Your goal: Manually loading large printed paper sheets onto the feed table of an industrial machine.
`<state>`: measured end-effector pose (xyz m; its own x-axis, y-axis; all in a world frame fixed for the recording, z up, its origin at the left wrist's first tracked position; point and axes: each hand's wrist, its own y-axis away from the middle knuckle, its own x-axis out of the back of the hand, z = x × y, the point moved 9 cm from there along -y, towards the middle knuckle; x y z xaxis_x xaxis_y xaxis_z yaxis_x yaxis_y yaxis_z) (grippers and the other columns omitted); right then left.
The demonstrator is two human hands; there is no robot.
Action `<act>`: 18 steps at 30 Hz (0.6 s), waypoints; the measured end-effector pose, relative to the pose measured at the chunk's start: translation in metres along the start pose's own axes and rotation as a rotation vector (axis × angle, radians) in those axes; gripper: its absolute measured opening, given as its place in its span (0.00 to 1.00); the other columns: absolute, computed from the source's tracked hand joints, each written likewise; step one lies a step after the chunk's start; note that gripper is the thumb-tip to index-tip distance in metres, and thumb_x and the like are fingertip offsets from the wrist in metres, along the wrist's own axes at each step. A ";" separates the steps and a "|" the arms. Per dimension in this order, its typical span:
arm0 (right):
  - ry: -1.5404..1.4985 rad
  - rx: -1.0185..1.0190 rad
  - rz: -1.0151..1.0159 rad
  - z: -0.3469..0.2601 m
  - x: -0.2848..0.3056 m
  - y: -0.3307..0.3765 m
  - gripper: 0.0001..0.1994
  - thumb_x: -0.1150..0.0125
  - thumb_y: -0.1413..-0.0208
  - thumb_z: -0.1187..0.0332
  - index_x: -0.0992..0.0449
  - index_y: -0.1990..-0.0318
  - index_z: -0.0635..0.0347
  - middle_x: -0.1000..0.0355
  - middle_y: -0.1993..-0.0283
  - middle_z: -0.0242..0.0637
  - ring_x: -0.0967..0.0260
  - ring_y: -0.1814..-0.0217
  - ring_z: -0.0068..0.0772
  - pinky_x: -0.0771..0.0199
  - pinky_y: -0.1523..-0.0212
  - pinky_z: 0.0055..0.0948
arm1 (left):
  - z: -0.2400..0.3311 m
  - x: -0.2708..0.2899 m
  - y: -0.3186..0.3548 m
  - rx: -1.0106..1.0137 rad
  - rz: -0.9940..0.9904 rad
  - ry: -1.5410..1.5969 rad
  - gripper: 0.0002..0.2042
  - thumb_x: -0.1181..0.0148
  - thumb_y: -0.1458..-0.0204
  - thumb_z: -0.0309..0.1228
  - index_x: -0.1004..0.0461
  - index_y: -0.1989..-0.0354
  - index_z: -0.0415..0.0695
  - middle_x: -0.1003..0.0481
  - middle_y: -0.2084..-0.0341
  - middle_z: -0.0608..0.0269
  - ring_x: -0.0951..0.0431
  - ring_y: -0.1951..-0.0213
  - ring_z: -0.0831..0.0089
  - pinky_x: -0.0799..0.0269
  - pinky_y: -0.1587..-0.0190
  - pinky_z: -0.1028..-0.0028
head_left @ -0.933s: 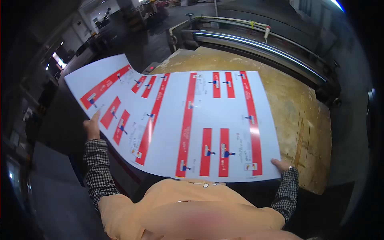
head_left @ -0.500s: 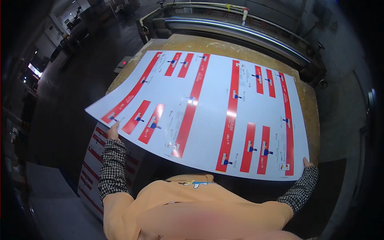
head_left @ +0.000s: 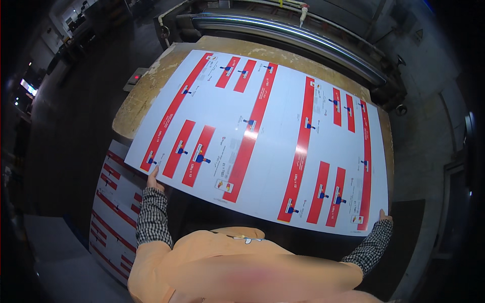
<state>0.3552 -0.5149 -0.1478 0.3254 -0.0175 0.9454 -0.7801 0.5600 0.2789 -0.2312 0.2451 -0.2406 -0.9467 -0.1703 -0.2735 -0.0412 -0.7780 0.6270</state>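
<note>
A large white printed sheet [head_left: 275, 146] with red bands and small blue figures lies over a worn, tan board [head_left: 132, 112], its near edge reaching past the board toward me. My left hand [head_left: 154, 181] pinches the near left corner area, thumb on top and the fingers mostly hidden beneath. At the near right corner, my right hand [head_left: 385, 217] grips the sheet's edge, its fingers also largely hidden. Both forearms wear black-and-white checked sleeves.
Beyond the board runs a machine with a long shiny metal roller [head_left: 293, 34] and a pipe above it. A small box with a red light [head_left: 135, 78] sits at the board's left side. Similar printed sheets [head_left: 112, 214] lie low at my left.
The sheet's left side has come down flatter, and its near left corner has moved right and nearer to me. My left hand moved with it; my right hand shifted slightly nearer.
</note>
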 end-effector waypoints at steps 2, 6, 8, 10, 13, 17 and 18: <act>0.040 -0.012 0.029 -0.006 0.021 0.010 0.30 0.47 0.54 0.47 0.32 0.52 0.64 0.34 0.50 0.47 0.36 0.48 0.44 0.37 0.48 0.40 | 0.002 -0.015 0.014 -0.002 -0.015 -0.017 0.18 0.49 0.49 0.33 0.35 0.52 0.34 0.29 0.57 0.53 0.27 0.56 0.63 0.32 0.53 0.68; 0.052 -0.075 0.037 -0.005 0.030 0.034 0.28 0.49 0.52 0.49 0.33 0.50 0.63 0.35 0.48 0.46 0.36 0.47 0.43 0.37 0.48 0.40 | 0.012 0.000 0.005 0.006 0.037 0.001 0.20 0.44 0.53 0.32 0.36 0.53 0.34 0.31 0.56 0.53 0.30 0.55 0.63 0.35 0.51 0.65; 0.036 -0.094 0.055 -0.006 0.027 0.041 0.28 0.49 0.52 0.49 0.33 0.50 0.63 0.35 0.48 0.46 0.36 0.47 0.43 0.37 0.48 0.40 | 0.004 0.007 -0.008 0.003 0.007 0.031 0.20 0.44 0.53 0.32 0.35 0.53 0.34 0.31 0.56 0.53 0.30 0.55 0.63 0.35 0.51 0.65; 0.007 -0.113 0.082 0.004 0.039 0.042 0.28 0.49 0.52 0.49 0.34 0.50 0.63 0.36 0.48 0.46 0.36 0.47 0.44 0.37 0.48 0.40 | -0.005 -0.005 -0.003 -0.002 0.006 0.040 0.20 0.45 0.52 0.33 0.35 0.52 0.34 0.31 0.56 0.55 0.30 0.54 0.63 0.36 0.50 0.65; -0.032 -0.122 0.118 0.011 0.040 0.041 0.28 0.49 0.52 0.50 0.34 0.49 0.63 0.36 0.48 0.46 0.37 0.47 0.44 0.37 0.48 0.39 | -0.032 0.000 -0.021 0.036 -0.070 0.093 0.19 0.46 0.51 0.33 0.35 0.52 0.36 0.31 0.55 0.56 0.32 0.53 0.64 0.38 0.48 0.65; -0.053 -0.120 0.156 0.023 0.040 0.016 0.29 0.49 0.52 0.50 0.35 0.49 0.64 0.36 0.47 0.46 0.37 0.47 0.44 0.37 0.48 0.39 | -0.050 -0.003 -0.027 0.057 -0.098 0.113 0.21 0.46 0.53 0.34 0.36 0.51 0.37 0.31 0.54 0.58 0.32 0.52 0.63 0.40 0.47 0.62; -0.058 -0.119 0.162 0.025 0.036 0.008 0.29 0.49 0.52 0.50 0.35 0.49 0.64 0.36 0.47 0.46 0.37 0.47 0.44 0.37 0.48 0.39 | -0.051 -0.010 -0.026 0.084 -0.134 0.115 0.22 0.46 0.53 0.34 0.37 0.50 0.37 0.32 0.53 0.57 0.32 0.51 0.63 0.41 0.46 0.62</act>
<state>0.3478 -0.5319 -0.1072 0.1669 0.0354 0.9853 -0.7498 0.6535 0.1035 -0.2043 0.2367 -0.2911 -0.8885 -0.1403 -0.4370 -0.1953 -0.7460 0.6367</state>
